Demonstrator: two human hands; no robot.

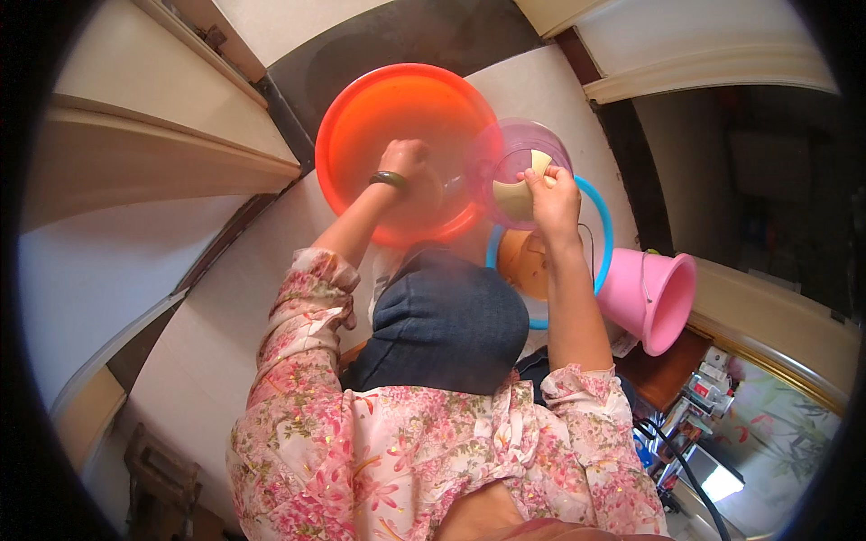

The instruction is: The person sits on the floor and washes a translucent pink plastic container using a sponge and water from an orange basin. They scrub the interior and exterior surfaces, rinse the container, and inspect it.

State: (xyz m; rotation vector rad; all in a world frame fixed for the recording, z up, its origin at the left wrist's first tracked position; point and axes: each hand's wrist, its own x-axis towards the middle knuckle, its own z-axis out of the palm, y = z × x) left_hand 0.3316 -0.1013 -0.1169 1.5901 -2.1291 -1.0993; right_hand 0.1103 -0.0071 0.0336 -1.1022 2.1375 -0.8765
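Note:
A large orange plastic basin [326, 135] stands on the floor before my knees. My left hand [404, 157], with a dark bangle on its wrist, reaches into the basin. Its fingers are curled and partly hidden, so I cannot tell whether they hold anything. Just right of that basin is a translucent pink plastic basin [482, 145], overlapping its rim in view. Over the pink one, my right hand [556, 196] pinches a pale yellow piece [540, 161] with curved edges between thumb and fingers. A similar yellowish surface [511, 196] shows below it; whether they are one thing is unclear.
A blue-rimmed basin or bucket [604, 216] with brownish contents lies under my right forearm. Beside it a pink bucket [622, 287] lies tilted, its mouth facing right. Door frames [270, 166] flank the pale floor [223, 324]. Assorted items [707, 392] and a black cable [687, 466] are at lower right.

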